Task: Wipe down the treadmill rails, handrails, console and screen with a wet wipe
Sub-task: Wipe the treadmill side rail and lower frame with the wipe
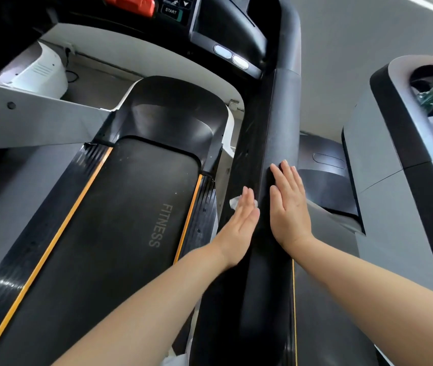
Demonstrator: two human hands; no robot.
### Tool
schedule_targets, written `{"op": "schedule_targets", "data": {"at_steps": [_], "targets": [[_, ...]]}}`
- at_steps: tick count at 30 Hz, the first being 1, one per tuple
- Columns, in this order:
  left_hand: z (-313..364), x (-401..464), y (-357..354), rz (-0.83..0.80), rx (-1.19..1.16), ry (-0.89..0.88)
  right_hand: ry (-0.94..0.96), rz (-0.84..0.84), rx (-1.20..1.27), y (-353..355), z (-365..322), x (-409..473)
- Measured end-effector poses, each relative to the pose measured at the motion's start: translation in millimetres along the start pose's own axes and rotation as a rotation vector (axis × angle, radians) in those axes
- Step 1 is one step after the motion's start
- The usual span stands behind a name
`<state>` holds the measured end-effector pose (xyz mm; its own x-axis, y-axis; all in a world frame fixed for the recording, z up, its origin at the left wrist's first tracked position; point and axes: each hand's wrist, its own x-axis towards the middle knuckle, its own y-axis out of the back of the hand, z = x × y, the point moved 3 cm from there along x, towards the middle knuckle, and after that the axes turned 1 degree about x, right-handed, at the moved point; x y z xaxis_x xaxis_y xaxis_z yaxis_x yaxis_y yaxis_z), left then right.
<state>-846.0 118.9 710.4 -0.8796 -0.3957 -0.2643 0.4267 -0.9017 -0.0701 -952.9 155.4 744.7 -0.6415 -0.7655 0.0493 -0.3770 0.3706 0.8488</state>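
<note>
Pressing both palms against the right handrail (280,122), I am working the dark padded bar that runs from the near edge of the treadmill up toward the console (226,30). My left hand (239,220) lies flat with straight fingers on the inner face of the bar, and the wet wipe (235,202) sits under its fingertips, a crumpled white corner showing just past them. My right hand (288,204) is also flat, fingers straight and together, resting on the top of the bar and holding nothing. I judge the wipe to be light, limp and damp, so it will bunch or slip out unless I keep it pinned under a broad palm rather than a fingertip. The rail looks stiff and smooth, so firm pressure should be safe. The belt (130,207) marked FITNESS lies to the left, untouched by either hand.
</note>
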Motion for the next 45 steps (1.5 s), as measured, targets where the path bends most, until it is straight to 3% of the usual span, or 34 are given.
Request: {"op": "schedule_targets", "data": {"at_steps": [6,10,12,19,27,34,40,45], "targets": [[9,31,9,0.054,0.040,-0.028,0.006,0.020,0.029,-2,1,1],[8,21,5,0.266,-0.189,-0.097,0.000,0.020,0.043,-2,1,1],[5,16,2,0.299,-0.177,-0.097,-0.001,0.009,0.020,-1,1,-1],[-1,0,12,0.252,0.149,-0.154,0.011,-0.012,-0.111,-5,-1,-6],[-3,-9,4,0.137,0.106,-0.230,0.016,-0.033,-0.065,-5,1,-4],[-59,-82,-4,-0.133,0.371,-0.140,-0.029,-0.028,-0.039,-4,-1,-4],[-20,-16,11,-0.109,-0.018,-0.111,-0.186,0.000,-0.095,-8,-15,-6],[-12,17,28,-0.126,-0.067,-0.148,-0.203,0.043,-0.195,-10,-18,-6]]}}
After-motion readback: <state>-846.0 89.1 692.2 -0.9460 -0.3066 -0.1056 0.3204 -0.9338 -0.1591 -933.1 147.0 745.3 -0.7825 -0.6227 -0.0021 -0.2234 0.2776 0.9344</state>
